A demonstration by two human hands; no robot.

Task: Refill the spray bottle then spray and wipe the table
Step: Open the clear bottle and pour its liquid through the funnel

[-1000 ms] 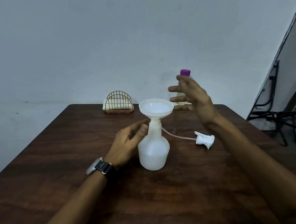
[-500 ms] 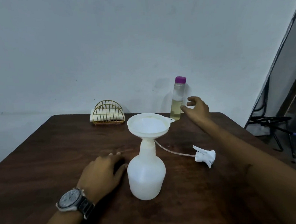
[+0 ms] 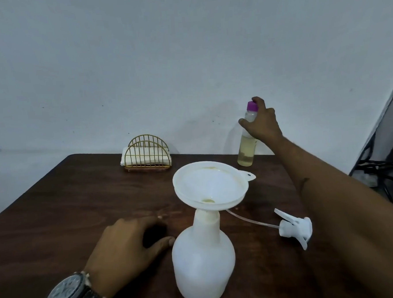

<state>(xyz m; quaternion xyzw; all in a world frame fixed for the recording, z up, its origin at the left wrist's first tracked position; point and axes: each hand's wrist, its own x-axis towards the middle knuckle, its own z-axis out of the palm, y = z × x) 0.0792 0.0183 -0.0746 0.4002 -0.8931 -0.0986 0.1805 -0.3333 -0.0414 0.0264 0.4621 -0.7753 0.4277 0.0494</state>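
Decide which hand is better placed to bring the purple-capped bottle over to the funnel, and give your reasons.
The right hand: it is already wrapped around the purple-capped bottle at the table's far edge. The left hand rests flat on the table beside the spray bottle, well placed to steady it under the funnel.

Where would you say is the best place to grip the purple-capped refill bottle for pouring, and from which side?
Grip the refill bottle around its upper body, just below the purple cap, coming from the right, where the right hand already is. It stands upright, slim and round, so fingers probably wrap it easily, leaving the cap free to unscrew.
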